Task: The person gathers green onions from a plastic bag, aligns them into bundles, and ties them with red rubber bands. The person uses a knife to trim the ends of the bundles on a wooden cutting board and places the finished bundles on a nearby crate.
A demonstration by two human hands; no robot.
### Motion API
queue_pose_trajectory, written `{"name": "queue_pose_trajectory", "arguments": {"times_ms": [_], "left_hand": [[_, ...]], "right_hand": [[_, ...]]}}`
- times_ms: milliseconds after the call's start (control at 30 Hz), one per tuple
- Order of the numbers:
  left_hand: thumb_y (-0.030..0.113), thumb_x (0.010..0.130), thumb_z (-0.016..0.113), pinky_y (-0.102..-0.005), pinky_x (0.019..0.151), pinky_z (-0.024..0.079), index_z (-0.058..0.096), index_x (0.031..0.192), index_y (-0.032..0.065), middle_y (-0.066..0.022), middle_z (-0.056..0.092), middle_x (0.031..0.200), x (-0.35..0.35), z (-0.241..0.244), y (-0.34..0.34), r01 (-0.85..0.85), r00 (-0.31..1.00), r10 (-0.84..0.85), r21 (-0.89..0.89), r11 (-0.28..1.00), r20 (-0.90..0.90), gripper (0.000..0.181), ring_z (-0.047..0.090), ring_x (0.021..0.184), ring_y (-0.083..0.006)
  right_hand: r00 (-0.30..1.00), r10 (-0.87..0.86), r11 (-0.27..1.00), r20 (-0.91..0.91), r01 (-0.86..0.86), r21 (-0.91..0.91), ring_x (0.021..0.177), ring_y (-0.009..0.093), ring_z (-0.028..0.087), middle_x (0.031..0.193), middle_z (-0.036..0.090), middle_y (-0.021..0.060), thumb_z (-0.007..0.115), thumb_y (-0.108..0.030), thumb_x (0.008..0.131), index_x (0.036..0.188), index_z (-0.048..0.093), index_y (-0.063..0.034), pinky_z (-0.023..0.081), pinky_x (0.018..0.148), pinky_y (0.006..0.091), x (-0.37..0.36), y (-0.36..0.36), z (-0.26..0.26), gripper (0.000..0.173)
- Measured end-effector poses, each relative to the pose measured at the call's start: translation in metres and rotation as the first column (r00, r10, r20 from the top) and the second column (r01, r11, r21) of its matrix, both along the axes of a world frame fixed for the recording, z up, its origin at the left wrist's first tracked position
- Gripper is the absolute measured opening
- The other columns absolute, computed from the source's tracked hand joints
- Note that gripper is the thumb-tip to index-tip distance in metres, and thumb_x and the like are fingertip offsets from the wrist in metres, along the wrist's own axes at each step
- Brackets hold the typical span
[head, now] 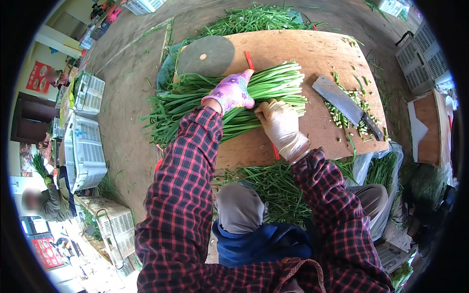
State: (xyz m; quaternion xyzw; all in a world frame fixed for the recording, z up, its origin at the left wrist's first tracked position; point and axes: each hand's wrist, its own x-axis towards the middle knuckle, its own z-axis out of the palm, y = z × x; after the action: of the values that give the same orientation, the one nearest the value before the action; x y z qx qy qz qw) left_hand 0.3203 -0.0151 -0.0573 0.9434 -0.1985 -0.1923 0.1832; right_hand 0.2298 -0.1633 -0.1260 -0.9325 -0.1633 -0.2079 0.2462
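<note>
A thick bundle of long green garlic chives (278, 78) lies across a wooden board (234, 154), its pale cut stem ends toward the right. My left hand (232, 91), in a pink flowered glove, presses down over the middle of the bundle with thumb and fingers spread around it. My right hand (280, 126), in a whitish glove, has its fingers curled against the near side of the stems. A red strap (249, 59) runs under the bundle and shows again near my right wrist. To the right, a cleaver (339, 100) rests on chopped stem pieces (337, 116).
A dark round disc (207, 55) lies at the board's far left corner. Loose greens (256, 18) are heaped beyond the board, and more (278, 186) lie at my knees. White plastic crates (86, 150) stand at the left. Another person (55, 205) holds greens at far left.
</note>
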Motion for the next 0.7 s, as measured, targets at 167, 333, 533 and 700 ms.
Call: {"name": "queue_pose_trajectory", "arguments": {"times_ms": [167,333,533,700], "left_hand": [[0.02,0.059,0.076,-0.036,0.097,0.041,0.037,0.135,-0.0023,-0.0245,0.055,0.121,0.002,0.005,0.003,0.006,0.999,-0.006,0.007,1.0,-0.036,0.089,0.053,0.114,-0.0339],[0.021,0.059,0.076,-0.0362,0.096,0.041,0.037,0.136,-0.0016,-0.0244,0.056,0.119,0.0,0.005,-0.001,-0.005,0.999,0.005,-0.01,1.0,-0.037,0.088,0.054,0.113,-0.0343],[0.02,0.059,0.077,-0.0381,0.097,0.042,0.038,0.134,0.0003,-0.0217,0.055,0.121,-0.003,-0.004,0.005,0.015,0.999,-0.014,-0.016,1.0,0.046,0.087,0.052,0.115,-0.0347],[0.028,0.062,0.077,-0.0405,0.091,0.045,0.036,0.134,0.0086,-0.0167,0.055,0.116,-0.023,-0.021,-0.001,0.018,0.958,-0.046,0.101,0.995,0.283,0.086,0.055,0.107,-0.0331]], "right_hand": [[0.999,0.035,0.99,0.028,-0.038,0.135,0.071,0.028,0.058,0.073,0.058,0.0078,0.066,-0.012,0.075,0.082,0.059,-0.009,0.047,0.063,0.0395,-0.009,-0.007,0.008,0.01],[0.947,0.155,0.764,-0.28,0.065,0.642,0.067,0.018,0.057,0.074,0.06,0.0048,0.063,-0.006,0.083,0.086,0.059,-0.0036,0.046,0.063,0.0289,-0.035,-0.036,0.012,0.005],[0.691,0.582,0.391,-0.429,0.225,0.893,0.075,0.009,0.052,0.083,0.059,0.0021,0.064,-0.012,0.088,0.092,0.06,-0.0019,0.043,0.068,0.023,-0.102,-0.081,0.083,0.012],[0.836,0.529,-0.222,-0.147,0.304,0.926,0.078,0.019,0.055,0.085,0.058,0.0052,0.057,-0.02,0.092,0.1,0.06,-0.005,0.044,0.074,0.0327,-0.142,-0.142,0.078,0.017]]}}
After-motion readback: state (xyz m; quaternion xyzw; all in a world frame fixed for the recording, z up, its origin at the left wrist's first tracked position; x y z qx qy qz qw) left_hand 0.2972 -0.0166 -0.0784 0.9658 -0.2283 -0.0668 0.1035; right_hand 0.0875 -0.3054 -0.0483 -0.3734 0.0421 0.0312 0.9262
